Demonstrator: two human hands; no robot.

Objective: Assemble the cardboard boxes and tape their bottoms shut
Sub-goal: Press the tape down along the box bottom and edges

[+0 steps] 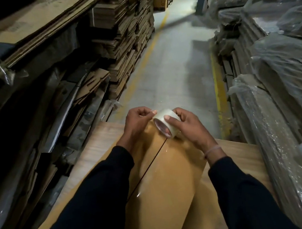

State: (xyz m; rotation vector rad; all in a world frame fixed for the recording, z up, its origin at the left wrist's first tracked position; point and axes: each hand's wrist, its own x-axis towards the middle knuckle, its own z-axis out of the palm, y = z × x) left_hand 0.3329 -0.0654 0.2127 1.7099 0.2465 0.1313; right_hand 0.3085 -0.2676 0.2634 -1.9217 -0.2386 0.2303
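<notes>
A brown cardboard box (165,178) lies in front of me with its two bottom flaps folded shut, a dark seam running between them. Clear tape glints along part of that seam. My right hand (187,125) grips a roll of clear tape (166,121) over the far end of the box. My left hand (138,123) pinches the loose end of the tape, just left of the roll. The box rests on a pale wooden table (98,150).
Tall stacks of flattened cardboard (125,42) line the left side. Plastic-wrapped cardboard bundles (280,99) fill the right. Between them runs a grey concrete aisle (171,70) with yellow floor lines.
</notes>
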